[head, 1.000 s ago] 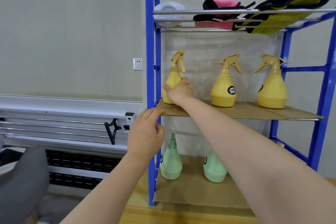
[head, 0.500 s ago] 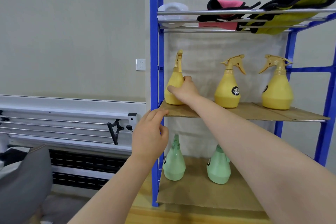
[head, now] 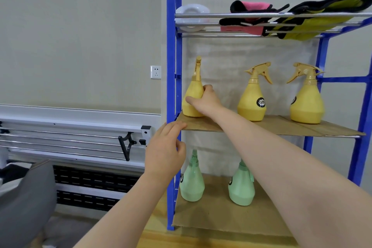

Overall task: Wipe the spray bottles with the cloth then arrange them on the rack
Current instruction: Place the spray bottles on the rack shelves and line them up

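Right hand (head: 207, 100) around leftmost yellow bottle (head: 193, 98).

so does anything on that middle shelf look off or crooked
Only the left yellow bottle, gripped by the right hand: its trigger head is turned edge-on to the camera, while the other two yellow bottles show theirs in profile. All stand upright; nothing spilled.

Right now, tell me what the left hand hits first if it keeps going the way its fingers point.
Probably the cardboard shelf: the left hand's fingertips are at its front left corner, beside the blue rack post. Depth is unclear.
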Motion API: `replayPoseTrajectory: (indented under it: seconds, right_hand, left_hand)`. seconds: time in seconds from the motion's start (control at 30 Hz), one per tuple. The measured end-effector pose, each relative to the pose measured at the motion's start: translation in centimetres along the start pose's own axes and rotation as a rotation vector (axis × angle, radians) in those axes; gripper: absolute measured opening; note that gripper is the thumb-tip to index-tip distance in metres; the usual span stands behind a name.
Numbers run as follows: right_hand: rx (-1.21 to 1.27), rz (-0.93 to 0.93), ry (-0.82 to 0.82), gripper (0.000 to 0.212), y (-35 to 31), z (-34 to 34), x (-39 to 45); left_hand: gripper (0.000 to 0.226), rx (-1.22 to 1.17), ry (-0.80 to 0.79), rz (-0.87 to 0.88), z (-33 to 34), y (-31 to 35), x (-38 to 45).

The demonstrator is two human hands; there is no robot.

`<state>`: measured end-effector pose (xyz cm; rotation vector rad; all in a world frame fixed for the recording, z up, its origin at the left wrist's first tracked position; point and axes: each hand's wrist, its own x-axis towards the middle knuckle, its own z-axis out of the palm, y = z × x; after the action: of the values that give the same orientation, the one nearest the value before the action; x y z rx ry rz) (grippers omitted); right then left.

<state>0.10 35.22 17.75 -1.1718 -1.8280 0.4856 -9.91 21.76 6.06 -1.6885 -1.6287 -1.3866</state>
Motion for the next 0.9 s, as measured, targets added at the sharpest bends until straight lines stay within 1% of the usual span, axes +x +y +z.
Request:
replayPoseTrajectory:
  seconds: [0.1, 0.23, 0.3, 0.37, 0.43, 0.47, 0.53, 0.57, 0.6, 0.67, 0.73, 0.8, 0.9]
  right_hand:
    - [-0.006, 0.025, -0.041, 0.087, -0.1, -0.1, -0.3]
    - [-0.032, 0.053, -0.075, 0.102, -0.3, -0.9, -1.0]
    - [-0.04, 0.063, -0.091, 0.103, -0.1, -1.7, -1.6]
    - [-0.042, 0.047, -0.088, 0.1, 0.5, -2.7, -2.4]
    - [-0.073, 0.003, -0.082, 0.094, 1.3, -3.9, -3.4]
    - [-0.093, -0.02, -0.074, 0.087, 1.8, -4.6, -3.9]
    - [-0.112, -0.077, -0.013, 0.064, 2.9, -6.1, -4.9]
    - [-0.09, -0.124, 0.041, 0.051, 3.5, -7.0, -5.5]
    - [-0.048, -0.175, 0.103, 0.042, 4.1, -7.9, -6.1]
    - [0.001, -0.253, 0.186, 0.038, 5.4, -10.0, -7.1]
    - [-0.026, -0.266, 0.213, 0.036, 6.5, -11.9, -7.6]
    - [-0.056, -0.232, 0.243, 0.034, 7.6, -13.6, -7.6]
    - [-0.066, -0.14, 0.301, 0.028, 9.3, -15.8, -7.4]
  left_hand:
    - [0.05, 0.015, -0.008, 0.001, -0.1, 0.0, 0.0]
    - [0.049, 0.029, -0.049, 0.022, -0.7, -0.1, 0.3]
    - [0.05, 0.037, -0.076, 0.036, -1.1, -0.1, 0.5]
    - [0.051, 0.102, -0.112, 0.04, -1.6, 0.0, 0.6]
    - [0.052, 0.193, -0.149, 0.043, -2.1, 0.3, 0.7]
    - [0.052, 0.229, -0.152, 0.048, -2.4, 0.5, 0.7]
    - [0.052, 0.275, -0.144, 0.052, -2.8, 1.1, 0.6]
    - [0.052, 0.294, -0.14, 0.054, -2.8, 1.4, 0.5]
    - [0.053, 0.305, -0.136, 0.058, -2.7, 1.8, 0.3]
    - [0.056, 0.298, -0.128, 0.088, -2.4, 2.9, -0.1]
    - [0.058, 0.279, -0.133, 0.154, -1.6, 4.2, -0.4]
    - [0.06, 0.251, -0.148, 0.208, -0.7, 5.6, -0.3]
    - [0.063, 0.196, -0.2, 0.211, 0.9, 8.0, -0.2]
